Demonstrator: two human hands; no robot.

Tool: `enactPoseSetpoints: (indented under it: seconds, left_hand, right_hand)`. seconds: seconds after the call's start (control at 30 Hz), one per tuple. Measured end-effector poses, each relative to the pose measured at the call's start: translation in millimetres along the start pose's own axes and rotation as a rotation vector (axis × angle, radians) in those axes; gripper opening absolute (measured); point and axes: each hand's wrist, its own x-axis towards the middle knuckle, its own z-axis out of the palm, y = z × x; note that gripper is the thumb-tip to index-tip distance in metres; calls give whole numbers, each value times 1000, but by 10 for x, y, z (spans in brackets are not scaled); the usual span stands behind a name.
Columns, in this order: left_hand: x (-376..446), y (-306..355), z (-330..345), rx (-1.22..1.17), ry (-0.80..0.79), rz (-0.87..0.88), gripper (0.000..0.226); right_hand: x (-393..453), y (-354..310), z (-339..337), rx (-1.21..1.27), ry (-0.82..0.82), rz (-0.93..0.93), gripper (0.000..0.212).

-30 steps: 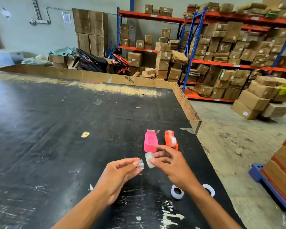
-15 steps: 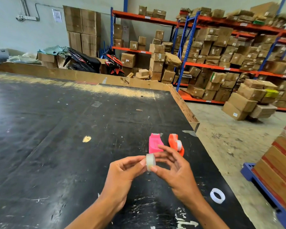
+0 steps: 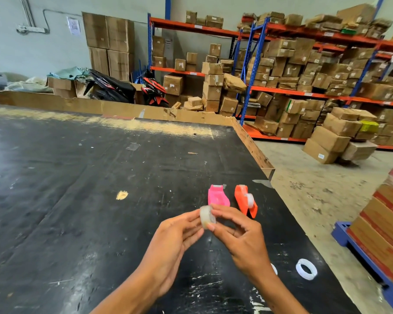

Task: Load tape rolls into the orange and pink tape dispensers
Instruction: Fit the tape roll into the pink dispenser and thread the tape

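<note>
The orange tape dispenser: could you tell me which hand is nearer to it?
Right. The right hand sits just below the orange tape dispenser; the left hand is farther off, down-left, past the tape roll both hold.

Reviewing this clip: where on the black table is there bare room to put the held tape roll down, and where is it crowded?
Bare: the wide black table left of the pink dispenser, around the tan scrap. Crowded: the right edge, with the orange dispenser, the loose white ring, and both hands on the tape roll.
</note>
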Motion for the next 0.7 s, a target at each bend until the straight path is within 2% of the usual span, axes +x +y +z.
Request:
enactPoseSetpoints:
  seconds: [0.2,0.3,0.37,0.47,0.57,0.7]
  left_hand:
    - [65,22,-5,36,8,-7,50]
    - [156,5,-34,154,-27,3,57]
    - [240,18,-11,230,-36,45,64]
    - [393,23,52,333,-96,108,71]
    - [582,-37,73,369,-121,128,68]
    - [912,-157,31,398,-126,136,63]
  right_hand:
    - [24,106,82,-36,42,-2,32]
    - [69,140,88,-225,53,-29,29]
    - [149,135,92,-351,92,-22,23]
    - [356,120,100,-388,161,68,6]
    - [555,123,49,-394,166,126,13]
    - [788,174,-92,-566,135,157,18]
